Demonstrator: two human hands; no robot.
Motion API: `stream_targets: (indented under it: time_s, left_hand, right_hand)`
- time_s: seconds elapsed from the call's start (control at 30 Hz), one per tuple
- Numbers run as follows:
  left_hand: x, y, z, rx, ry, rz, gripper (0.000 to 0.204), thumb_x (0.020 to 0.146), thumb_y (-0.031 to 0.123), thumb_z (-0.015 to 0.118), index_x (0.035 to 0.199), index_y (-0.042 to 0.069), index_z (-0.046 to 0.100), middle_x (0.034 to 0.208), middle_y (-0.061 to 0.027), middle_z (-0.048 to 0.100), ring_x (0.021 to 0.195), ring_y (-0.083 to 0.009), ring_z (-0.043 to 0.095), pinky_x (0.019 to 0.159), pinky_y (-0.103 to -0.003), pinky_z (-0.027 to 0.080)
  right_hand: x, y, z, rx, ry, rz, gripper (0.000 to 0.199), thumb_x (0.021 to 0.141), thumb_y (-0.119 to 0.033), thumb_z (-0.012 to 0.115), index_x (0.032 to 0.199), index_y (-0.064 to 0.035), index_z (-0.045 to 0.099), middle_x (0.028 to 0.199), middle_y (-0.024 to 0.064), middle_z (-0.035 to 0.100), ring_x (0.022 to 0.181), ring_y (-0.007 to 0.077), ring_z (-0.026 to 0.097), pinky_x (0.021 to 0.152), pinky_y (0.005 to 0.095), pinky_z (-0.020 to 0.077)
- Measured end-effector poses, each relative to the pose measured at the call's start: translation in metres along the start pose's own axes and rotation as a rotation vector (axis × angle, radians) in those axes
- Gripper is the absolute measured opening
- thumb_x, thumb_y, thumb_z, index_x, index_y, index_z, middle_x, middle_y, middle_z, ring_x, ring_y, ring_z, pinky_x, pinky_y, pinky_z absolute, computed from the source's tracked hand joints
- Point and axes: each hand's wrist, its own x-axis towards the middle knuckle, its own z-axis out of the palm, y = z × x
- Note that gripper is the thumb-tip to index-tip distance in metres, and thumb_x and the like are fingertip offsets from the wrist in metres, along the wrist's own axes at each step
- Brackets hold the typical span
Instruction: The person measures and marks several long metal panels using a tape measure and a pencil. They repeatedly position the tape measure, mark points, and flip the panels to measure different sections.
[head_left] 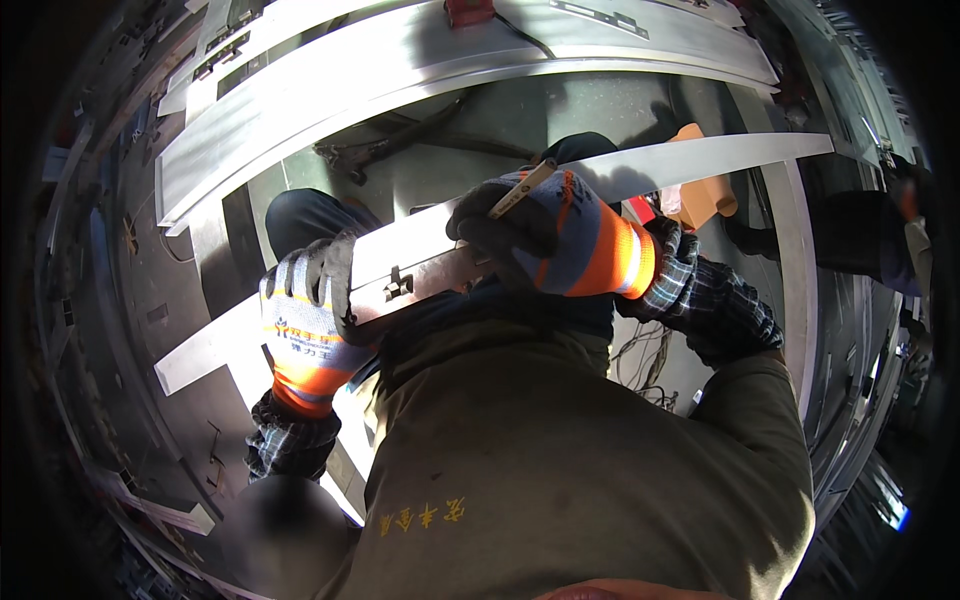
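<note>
Both my hands wear grey-blue gloves with orange cuffs and dark fingers. My left hand (312, 318) is closed around the left end of a short metal piece (435, 277) with a small notched cutout. My right hand (550, 228) is closed at the piece's other end, and its fingers cover that end. A pale pencil-like stick (524, 188) is gripped in my right hand, slanting up over the knuckles. A long, thin metal strip (745, 153) runs crosswise beneath my hands and the piece, out to both sides.
Broad metal panels (330, 110) lie across the far side, with a red tool (468, 12) on them. An opened orange-brown box (703, 200) is right of my right hand. Tangled wires (645, 365) lie on the floor. Another person's dark-clothed leg (850, 235) shows at the right.
</note>
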Motion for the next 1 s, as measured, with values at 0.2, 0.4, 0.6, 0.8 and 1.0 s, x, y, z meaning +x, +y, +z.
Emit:
stream_targets:
  time_s: [0.2, 0.4, 0.6, 0.8, 1.0]
  left_hand:
    - [-0.006, 0.002, -0.004, -0.034, -0.072, -0.072, 0.086, 0.072, 0.048, 0.091, 0.142, 0.004, 0.064, 0.127, -0.0171, 0.07, 0.114, -0.0391, 0.066, 0.097, -0.052, 0.049]
    - [-0.004, 0.0, 0.0, -0.036, -0.037, -0.017, 0.085, 0.071, 0.042, 0.096, 0.137, 0.0, 0.064, 0.121, -0.0197, 0.072, 0.106, -0.0412, 0.069, 0.092, -0.052, 0.052]
    - [0.006, 0.001, -0.006, -0.004, -0.047, -0.026, 0.085, 0.073, 0.041, 0.095, 0.139, 0.0, 0.062, 0.122, -0.0202, 0.07, 0.106, -0.0424, 0.068, 0.091, -0.054, 0.052]
    - [-0.01, -0.004, 0.037, -0.013, -0.02, 0.036, 0.091, 0.077, 0.048, 0.089, 0.146, -0.002, 0.056, 0.117, -0.022, 0.068, 0.103, -0.0468, 0.065, 0.089, -0.059, 0.05]
    - [0.009, 0.0, 0.033, 0.133, 0.054, 0.109, 0.087, 0.079, 0.056, 0.086, 0.14, 0.0, 0.061, 0.108, -0.02, 0.068, 0.095, -0.0435, 0.066, 0.082, -0.056, 0.052]
  right_hand:
    - [-0.006, -0.005, -0.009, 0.172, 0.138, 0.187, 0.036, 0.093, -0.004, 0.071, 0.129, -0.0057, 0.074, 0.103, 0.0142, 0.077, 0.089, 0.0323, 0.075, 0.079, 0.0398, 0.0609]
    - [-0.027, -0.027, -0.048, -0.029, 0.071, 0.312, 0.016, 0.11, -0.009, 0.064, 0.121, 0.0007, 0.071, 0.108, 0.015, 0.079, 0.093, 0.0201, 0.076, 0.081, 0.0355, 0.0621]
    - [-0.034, -0.033, -0.044, 0.176, 0.155, 0.46, 0.024, 0.105, -0.006, 0.061, 0.125, -0.0007, 0.072, 0.108, 0.0148, 0.077, 0.095, 0.0237, 0.077, 0.081, 0.0353, 0.0614]
    - [-0.06, -0.021, -0.026, -0.495, 0.065, 0.034, 0.056, 0.097, -0.031, 0.066, 0.147, -0.0068, 0.064, 0.124, 0.0133, 0.071, 0.118, 0.0374, 0.068, 0.108, 0.0514, 0.0528]
    - [-0.043, 0.003, -0.001, -0.633, 0.019, -0.103, 0.06, 0.095, -0.033, 0.066, 0.148, -0.007, 0.061, 0.127, 0.0157, 0.066, 0.126, 0.041, 0.062, 0.121, 0.0636, 0.0413]
